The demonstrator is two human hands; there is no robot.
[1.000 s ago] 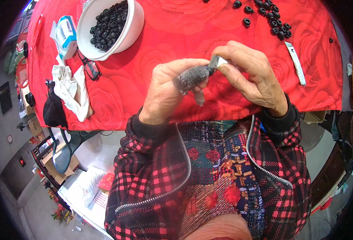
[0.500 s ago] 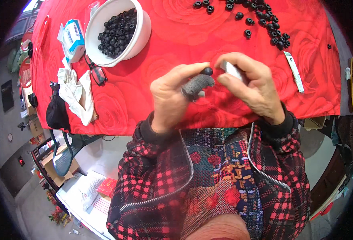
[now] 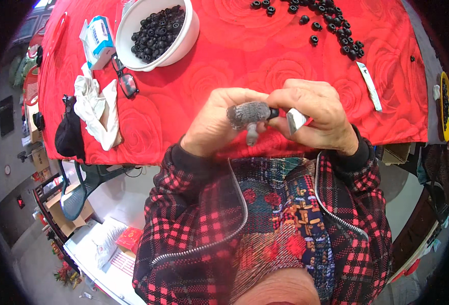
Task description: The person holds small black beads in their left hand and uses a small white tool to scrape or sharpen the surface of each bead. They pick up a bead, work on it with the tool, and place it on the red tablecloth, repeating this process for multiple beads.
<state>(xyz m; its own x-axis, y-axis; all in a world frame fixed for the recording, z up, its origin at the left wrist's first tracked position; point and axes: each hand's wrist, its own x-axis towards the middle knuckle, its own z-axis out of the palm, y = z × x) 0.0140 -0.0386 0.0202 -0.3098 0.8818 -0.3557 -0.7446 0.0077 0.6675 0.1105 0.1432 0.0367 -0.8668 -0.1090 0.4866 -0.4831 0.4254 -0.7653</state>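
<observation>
My left hand wears grey knitted finger covers on thumb and forefinger and pinches a small black ring-shaped part at their tips. My right hand holds a short flat metal blade with a red handle, its edge right beside the black part. Both hands meet above the near edge of the red rose-patterned table, close to my chest. A white bowl full of the same black parts stands at the far left.
Loose black parts lie scattered at the far right. Glasses, a white cloth, a blue-white box and a black pouch sit at the left edge. A white strip lies right.
The blade has come down from beside the fingertips to below them, and my hands have shifted slightly to the right while keeping hold of the black part.
</observation>
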